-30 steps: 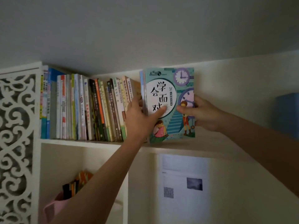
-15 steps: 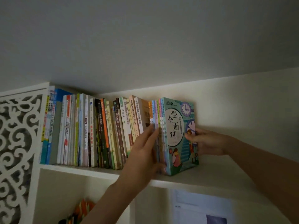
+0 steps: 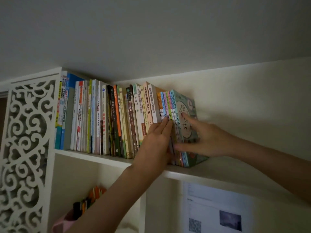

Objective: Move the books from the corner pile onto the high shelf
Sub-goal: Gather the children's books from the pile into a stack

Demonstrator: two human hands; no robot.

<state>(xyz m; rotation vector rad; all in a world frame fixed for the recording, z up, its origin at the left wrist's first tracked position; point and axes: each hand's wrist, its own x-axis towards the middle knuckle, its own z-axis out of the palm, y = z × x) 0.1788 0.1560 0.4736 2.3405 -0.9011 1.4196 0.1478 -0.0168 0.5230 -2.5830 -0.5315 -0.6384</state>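
Seating step: thin colourful books [image 3: 175,130] stand on high shelf [image 3: 218,169], right end of long row [image 3: 107,118]. Left hand [image 3: 156,142] flat on spines; right hand [image 3: 202,138] seemingly spread on the cover. Next: push flush, let go

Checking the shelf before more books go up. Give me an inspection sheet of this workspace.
Surface: high shelf, white, bare to the right of the books.
Job's things: thin colourful books upright at the row's right end, green clock-cover book outermost.
Clutter: older book row; pink container below.
Hands: left hand flat against spines; right hand spread on the cover.
Cables: nothing seen.
Surroundings: white lattice panel, paper sheet on wall.
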